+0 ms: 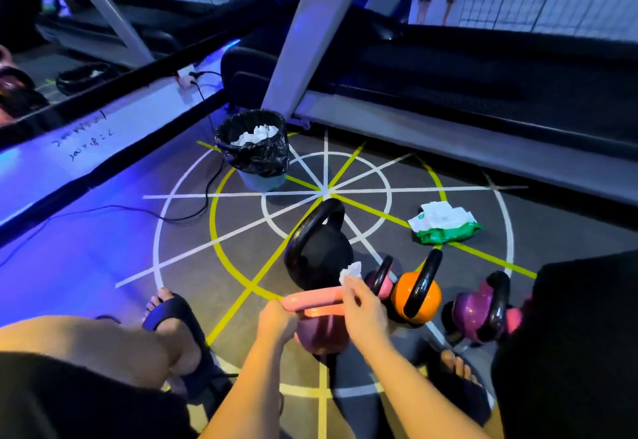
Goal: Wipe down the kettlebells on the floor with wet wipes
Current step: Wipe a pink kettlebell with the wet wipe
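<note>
- The pink kettlebell is steadied by the left hand, fingers curled round the handle's 9 o'clock end, likely to stop tipping.
- A crumpled wet wipe is pinched by the right hand at the handle's 3 o'clock end.
- The glossy kettlebell is seen at 6 o'clock, near the black kettlebell.

The person is wearing dark slides: the left sandal is showing a broad strap over bare toes, the right sandal is only partly showing. Black clothing is covering the lap. Left grip, right grip and forearms are going bare.
</note>
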`<state>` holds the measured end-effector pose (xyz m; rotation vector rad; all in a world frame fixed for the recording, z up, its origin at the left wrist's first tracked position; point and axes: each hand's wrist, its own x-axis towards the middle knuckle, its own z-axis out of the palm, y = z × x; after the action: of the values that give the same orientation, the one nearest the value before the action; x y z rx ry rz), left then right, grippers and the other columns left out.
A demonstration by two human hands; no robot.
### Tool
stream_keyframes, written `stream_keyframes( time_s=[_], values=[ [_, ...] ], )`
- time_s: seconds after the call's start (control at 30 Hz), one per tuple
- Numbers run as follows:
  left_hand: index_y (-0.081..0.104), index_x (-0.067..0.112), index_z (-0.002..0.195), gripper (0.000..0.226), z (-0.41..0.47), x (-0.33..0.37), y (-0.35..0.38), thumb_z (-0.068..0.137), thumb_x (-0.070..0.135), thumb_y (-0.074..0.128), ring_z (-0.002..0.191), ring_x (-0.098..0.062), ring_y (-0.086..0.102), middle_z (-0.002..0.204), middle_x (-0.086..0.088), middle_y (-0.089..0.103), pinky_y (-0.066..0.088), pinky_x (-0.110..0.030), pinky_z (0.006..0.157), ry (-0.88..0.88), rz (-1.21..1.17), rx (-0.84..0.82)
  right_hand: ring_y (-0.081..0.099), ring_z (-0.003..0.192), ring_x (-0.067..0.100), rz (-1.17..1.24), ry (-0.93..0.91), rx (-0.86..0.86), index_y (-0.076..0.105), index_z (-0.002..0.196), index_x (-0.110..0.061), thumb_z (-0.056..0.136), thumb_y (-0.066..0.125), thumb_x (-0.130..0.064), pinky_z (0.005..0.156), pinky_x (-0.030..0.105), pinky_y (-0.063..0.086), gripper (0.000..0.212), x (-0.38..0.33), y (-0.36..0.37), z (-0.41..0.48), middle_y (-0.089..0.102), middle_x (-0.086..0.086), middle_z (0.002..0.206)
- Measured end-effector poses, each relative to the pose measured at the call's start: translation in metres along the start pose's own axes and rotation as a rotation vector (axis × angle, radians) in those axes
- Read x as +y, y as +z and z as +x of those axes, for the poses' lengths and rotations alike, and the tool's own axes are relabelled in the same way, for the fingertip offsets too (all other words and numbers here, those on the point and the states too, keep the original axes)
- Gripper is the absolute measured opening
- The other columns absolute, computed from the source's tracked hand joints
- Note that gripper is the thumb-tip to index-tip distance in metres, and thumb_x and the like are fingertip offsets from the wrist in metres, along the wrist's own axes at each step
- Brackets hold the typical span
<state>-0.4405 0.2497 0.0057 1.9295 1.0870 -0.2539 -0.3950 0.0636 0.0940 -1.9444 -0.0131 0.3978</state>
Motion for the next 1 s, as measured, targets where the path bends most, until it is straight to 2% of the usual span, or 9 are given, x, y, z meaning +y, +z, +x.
stream_keyframes(
  time_s=[0.13, 0.2, 0.27, 0.33, 0.43, 0.53, 0.67, 0.87, 1.0],
  values=[
    [0.068, 0.024, 0.106, 0.043, -0.027, 0.004, -0.006, 0.067, 0.043, 0.065, 0.103, -0.034, 0.070, 0.101, -0.010, 0.076, 0.060, -0.044, 0.083, 0.064, -0.024, 0.016, 0.052, 0.132, 0.013, 0.128, 0.072, 0.145, 0.070, 0.125, -0.016, 0.100, 0.056, -0.014, 0.107, 0.017, 0.031, 0.029, 0.004, 0.000, 0.000, 0.065, -0.003, 0.133],
    [0.050, 0.014, 0.137, 0.059, -0.052, 0.019, -0.010, 0.083, 0.032, 0.068, 0.120, -0.034, 0.061, 0.125, -0.014, 0.067, 0.050, -0.034, 0.094, 0.099, 0.004, 0.034, 0.056, 0.128, 0.016, 0.067, 0.067, 0.199, 0.072, 0.122, -0.018, 0.098, 0.058, -0.016, 0.101, 0.014, 0.034, 0.028, 0.001, 0.006, -0.005, 0.067, -0.003, 0.130],
    [0.029, 0.004, 0.152, 0.074, -0.066, 0.028, -0.011, 0.090, 0.018, 0.068, 0.134, -0.032, 0.050, 0.143, -0.016, 0.052, 0.038, -0.031, 0.104, 0.168, 0.017, 0.047, 0.062, 0.117, 0.020, -0.030, -0.028, 0.196, 0.073, 0.118, -0.026, 0.097, 0.059, -0.023, 0.090, 0.018, 0.041, 0.026, -0.003, 0.016, -0.015, 0.070, -0.004, 0.125],
    [0.028, 0.004, 0.153, 0.075, -0.072, 0.029, -0.012, 0.090, 0.013, 0.067, 0.138, -0.028, 0.044, 0.150, -0.015, 0.045, 0.033, -0.028, 0.108, 0.232, 0.032, 0.069, 0.064, 0.112, 0.019, -0.228, -0.167, 0.091, 0.068, 0.120, -0.036, 0.097, 0.053, -0.034, 0.089, 0.027, 0.048, 0.028, -0.001, 0.027, -0.022, 0.067, -0.008, 0.126],
    [0.039, 0.009, 0.150, 0.063, -0.079, 0.023, -0.018, 0.091, 0.008, 0.062, 0.135, -0.027, 0.048, 0.147, -0.010, 0.050, 0.034, -0.025, 0.103, 0.277, 0.058, 0.103, 0.061, 0.118, 0.018, -0.505, -0.369, -0.030, 0.055, 0.134, -0.040, 0.094, 0.045, -0.036, 0.092, 0.036, 0.054, 0.041, 0.015, 0.028, -0.018, 0.054, -0.015, 0.141],
    [0.046, 0.016, 0.147, 0.051, -0.084, 0.017, -0.026, 0.097, 0.012, 0.057, 0.127, -0.025, 0.055, 0.139, -0.007, 0.058, 0.035, -0.018, 0.090, 0.327, 0.048, 0.135, 0.061, 0.121, 0.019, -0.407, -0.394, 0.096, 0.063, 0.131, -0.031, 0.093, 0.053, -0.022, 0.092, 0.034, 0.053, 0.040, 0.026, 0.014, -0.009, 0.058, -0.008, 0.138],
    [0.046, 0.021, 0.148, 0.051, -0.087, 0.004, -0.035, 0.099, 0.017, 0.059, 0.131, -0.022, 0.056, 0.140, -0.004, 0.059, 0.045, -0.031, 0.102, 0.353, -0.001, 0.171, 0.060, 0.125, 0.022, -0.384, -0.296, 0.232, 0.068, 0.127, -0.017, 0.093, 0.054, -0.016, 0.098, 0.031, 0.049, 0.037, 0.030, 0.012, -0.005, 0.063, -0.001, 0.135],
    [0.039, 0.024, 0.152, 0.065, -0.101, -0.007, -0.038, 0.094, -0.007, 0.041, 0.140, -0.017, 0.046, 0.147, -0.002, 0.052, 0.040, -0.025, 0.107, 0.392, 0.023, 0.127, 0.043, 0.141, 0.022, -0.659, -0.559, -0.131, 0.054, 0.142, -0.017, 0.081, 0.022, -0.040, 0.106, 0.041, 0.044, 0.073, 0.012, 0.036, -0.029, 0.046, 0.002, 0.152],
    [0.044, 0.021, 0.150, 0.065, -0.109, 0.010, -0.037, 0.092, -0.010, 0.040, 0.128, -0.014, 0.054, 0.138, -0.003, 0.057, 0.039, -0.014, 0.097, 0.429, -0.081, 0.147, 0.047, 0.136, 0.021, -0.558, -0.445, -0.062, 0.058, 0.138, -0.025, 0.094, 0.051, -0.021, 0.103, 0.039, 0.047, 0.045, 0.018, 0.018, -0.012, 0.050, -0.002, 0.149]
  ],
)
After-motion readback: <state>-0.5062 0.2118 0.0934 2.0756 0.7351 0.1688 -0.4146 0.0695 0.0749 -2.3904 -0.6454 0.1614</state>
